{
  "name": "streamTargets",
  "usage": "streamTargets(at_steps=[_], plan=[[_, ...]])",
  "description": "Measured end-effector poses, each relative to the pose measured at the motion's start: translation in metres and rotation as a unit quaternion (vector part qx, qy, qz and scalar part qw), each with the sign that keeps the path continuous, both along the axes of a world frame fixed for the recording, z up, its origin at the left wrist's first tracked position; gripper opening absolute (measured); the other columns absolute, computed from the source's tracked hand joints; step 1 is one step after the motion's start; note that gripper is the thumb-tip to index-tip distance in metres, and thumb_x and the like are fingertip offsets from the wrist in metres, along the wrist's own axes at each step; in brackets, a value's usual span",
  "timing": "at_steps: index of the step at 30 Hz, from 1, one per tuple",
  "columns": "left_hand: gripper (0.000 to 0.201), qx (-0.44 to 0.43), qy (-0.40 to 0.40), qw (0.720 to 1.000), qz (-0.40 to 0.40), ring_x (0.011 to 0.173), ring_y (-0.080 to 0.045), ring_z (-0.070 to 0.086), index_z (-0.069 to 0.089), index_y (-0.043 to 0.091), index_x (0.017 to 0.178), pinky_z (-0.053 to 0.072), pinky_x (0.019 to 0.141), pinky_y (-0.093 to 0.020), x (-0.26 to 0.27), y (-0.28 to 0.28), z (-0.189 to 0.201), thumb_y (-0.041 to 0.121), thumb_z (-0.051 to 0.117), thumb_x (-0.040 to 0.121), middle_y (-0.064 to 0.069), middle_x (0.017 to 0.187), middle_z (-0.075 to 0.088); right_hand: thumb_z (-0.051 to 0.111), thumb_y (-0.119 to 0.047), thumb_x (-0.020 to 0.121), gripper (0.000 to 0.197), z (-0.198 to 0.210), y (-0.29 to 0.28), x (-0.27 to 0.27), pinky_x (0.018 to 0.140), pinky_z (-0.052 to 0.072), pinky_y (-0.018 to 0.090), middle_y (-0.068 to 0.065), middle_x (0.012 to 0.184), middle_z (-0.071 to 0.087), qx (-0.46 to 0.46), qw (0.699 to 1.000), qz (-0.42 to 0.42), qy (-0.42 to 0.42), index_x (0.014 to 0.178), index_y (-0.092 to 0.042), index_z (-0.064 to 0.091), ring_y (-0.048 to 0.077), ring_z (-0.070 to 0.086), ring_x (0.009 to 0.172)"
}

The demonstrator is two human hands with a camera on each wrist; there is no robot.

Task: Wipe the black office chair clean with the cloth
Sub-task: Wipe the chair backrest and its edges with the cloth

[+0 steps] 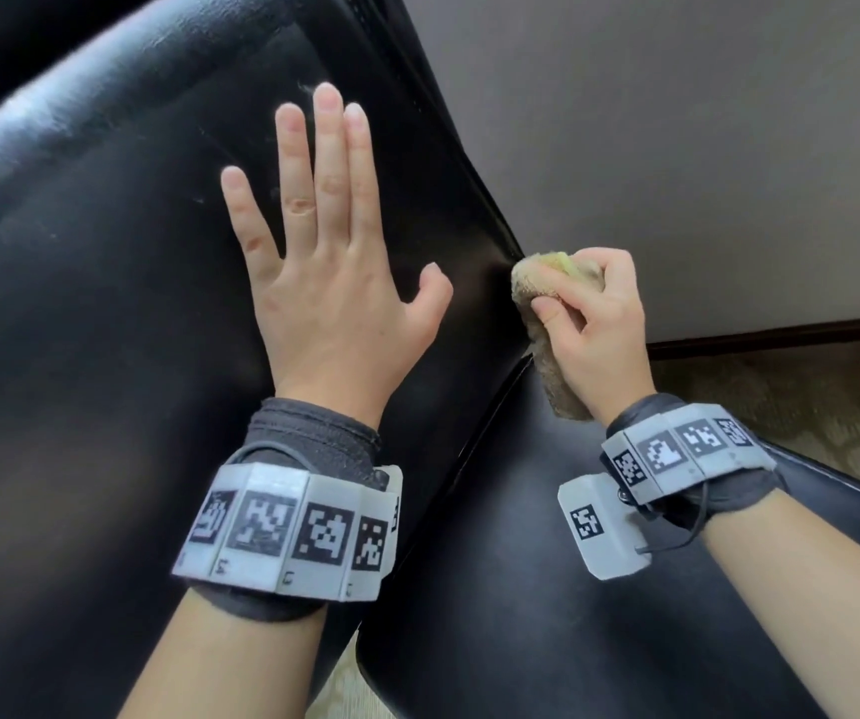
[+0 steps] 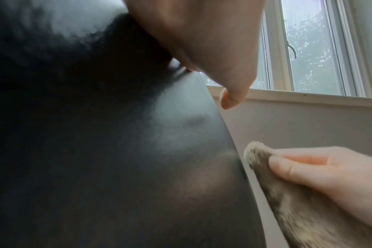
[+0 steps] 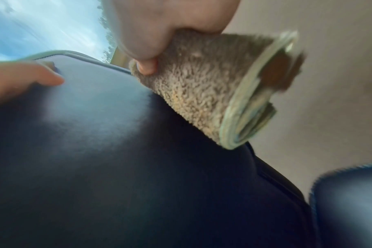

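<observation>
My left hand [image 1: 331,282] lay flat, fingers straight, on the black office chair [image 1: 106,303] backrest. My right hand [image 1: 599,324] clutched the folded cloth [image 1: 534,303] at its edge. Risk: the cloth slips off the narrow rim, missing dirt.

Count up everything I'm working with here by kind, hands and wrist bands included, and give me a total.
Hands: 2, left hand and right hand
Cloths: 1, cloth
Chairs: 1, black office chair
Wrist bands: 2, left wrist band and right wrist band
Total: 6
</observation>
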State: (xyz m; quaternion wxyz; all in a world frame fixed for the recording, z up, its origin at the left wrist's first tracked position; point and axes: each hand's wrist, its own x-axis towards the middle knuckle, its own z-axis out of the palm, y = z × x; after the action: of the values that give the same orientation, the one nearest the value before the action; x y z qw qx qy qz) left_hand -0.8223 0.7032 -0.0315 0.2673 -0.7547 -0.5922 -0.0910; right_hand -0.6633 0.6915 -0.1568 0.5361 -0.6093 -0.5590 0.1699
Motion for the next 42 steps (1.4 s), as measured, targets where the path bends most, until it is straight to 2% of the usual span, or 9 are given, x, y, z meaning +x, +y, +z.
streamTargets(at_steps=[3,9,14,18,22,28,34,37,42], plan=[[0.09,0.002,0.0,1.0,-0.001,0.144,-0.027,0.002,0.004,0.007,0.149,-0.016,0.107,-0.042,0.001,0.0,0.0,0.048,0.047,0.081,-0.009,0.158,0.005,0.057,-0.012,0.082,0.031,0.015,0.012,-0.006,0.097,0.028,0.007,0.005,0.108,0.037,0.061,0.998,0.004,-0.004,0.111,-0.009,0.068,0.009,0.039,0.104],[0.091,-0.003,0.002,1.0,0.002,0.144,-0.027,0.002,0.004,0.007,0.149,-0.016,0.107,-0.042,0.0,0.0,0.001,0.049,0.047,0.081,-0.009,0.158,0.005,0.057,-0.007,0.08,0.034,-0.01,0.008,-0.007,0.091,0.04,0.03,0.02,0.107,0.047,0.007,0.999,0.018,-0.044,0.112,-0.013,0.068,0.034,0.051,0.101],[0.092,-0.006,0.005,1.0,-0.002,0.144,-0.026,0.001,0.003,0.008,0.149,-0.015,0.107,-0.043,-0.001,-0.001,0.0,0.048,0.049,0.08,-0.009,0.158,0.005,0.056,-0.012,0.081,0.03,-0.014,0.002,0.004,0.091,0.032,0.02,0.02,0.106,0.047,-0.045,0.998,0.026,-0.035,0.107,-0.013,0.07,0.033,0.05,0.101],[0.091,-0.003,0.002,1.0,-0.002,0.144,-0.026,0.002,0.004,0.007,0.149,-0.014,0.108,-0.044,-0.001,-0.002,0.0,0.049,0.047,0.08,-0.009,0.158,0.005,0.054,-0.012,0.083,0.03,0.006,0.008,-0.003,0.091,0.028,0.005,0.013,0.105,0.043,0.028,0.999,0.019,-0.019,0.11,-0.012,0.069,0.016,0.043,0.101],[0.091,-0.011,0.006,1.0,0.002,0.144,-0.027,0.001,0.004,0.007,0.149,-0.012,0.108,-0.046,-0.003,-0.001,0.001,0.048,0.047,0.081,-0.009,0.158,0.004,0.054,-0.009,0.083,0.03,0.006,0.016,-0.012,0.09,0.035,0.019,0.005,0.103,0.038,0.017,1.0,0.022,-0.013,0.108,-0.015,0.07,0.022,0.047,0.099],[0.091,-0.01,0.004,1.0,-0.002,0.144,-0.026,0.001,0.004,0.007,0.149,-0.014,0.108,-0.045,-0.004,-0.002,0.001,0.048,0.049,0.081,-0.009,0.158,0.005,0.058,-0.006,0.082,0.022,-0.042,-0.011,0.012,0.091,0.032,0.024,0.021,0.103,0.045,-0.123,0.99,0.032,-0.062,0.098,-0.009,0.072,0.04,0.051,0.097],[0.092,-0.007,0.01,1.0,0.0,0.144,-0.026,0.0,0.003,0.007,0.149,-0.014,0.108,-0.045,-0.003,-0.001,0.0,0.048,0.049,0.081,-0.009,0.158,0.003,0.054,-0.012,0.084,0.028,0.031,0.009,-0.002,0.094,0.028,0.006,0.006,0.103,0.036,0.081,0.997,0.005,0.004,0.107,-0.008,0.069,0.003,0.035,0.099],[0.09,-0.007,0.014,1.0,0.003,0.144,-0.026,0.0,0.003,0.007,0.149,-0.015,0.107,-0.044,-0.003,-0.002,0.0,0.049,0.047,0.082,-0.01,0.158,0.003,0.058,-0.01,0.083,0.03,0.064,0.034,-0.016,0.091,0.037,0.019,0.006,0.102,0.038,0.144,0.988,0.033,-0.04,0.111,-0.011,0.068,0.017,0.042,0.099],[0.092,-0.011,0.013,1.0,0.013,0.144,-0.025,-0.002,0.001,0.007,0.149,-0.014,0.107,-0.046,-0.004,0.001,0.0,0.047,0.05,0.083,-0.008,0.158,0.001,0.061,-0.003,0.079,0.034,0.045,0.039,-0.015,0.079,0.045,0.032,0.024,0.102,0.051,0.114,0.985,0.053,-0.119,0.11,-0.011,0.068,0.037,0.052,0.09]])
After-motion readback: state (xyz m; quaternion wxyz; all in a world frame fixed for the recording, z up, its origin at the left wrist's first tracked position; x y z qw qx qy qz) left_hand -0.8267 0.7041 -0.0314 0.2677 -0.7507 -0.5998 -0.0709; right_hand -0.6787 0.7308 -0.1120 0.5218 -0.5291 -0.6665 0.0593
